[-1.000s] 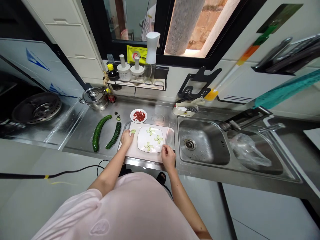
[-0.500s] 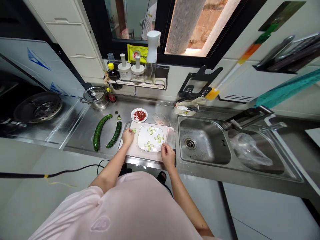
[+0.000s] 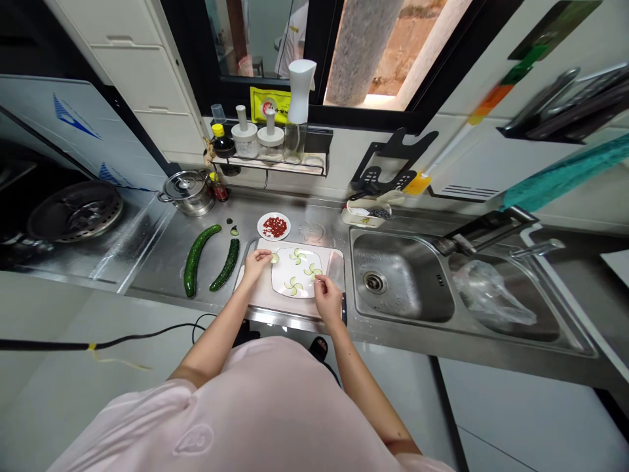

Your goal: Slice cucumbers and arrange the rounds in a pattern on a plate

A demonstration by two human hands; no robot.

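While the left hand pinches it, a cucumber slice angles rightward.

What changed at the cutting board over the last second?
The left hand moved right, carrying a cucumber slice from the board to the edge of the white plate. The right hand moved up over the plate, fingertips at the slices. The two cucumbers stayed put.

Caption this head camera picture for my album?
Left hand and right hand arrange cucumber slices on a white plate.

Bright indoor light, daylight through the window, glare on steel counter, curved edges
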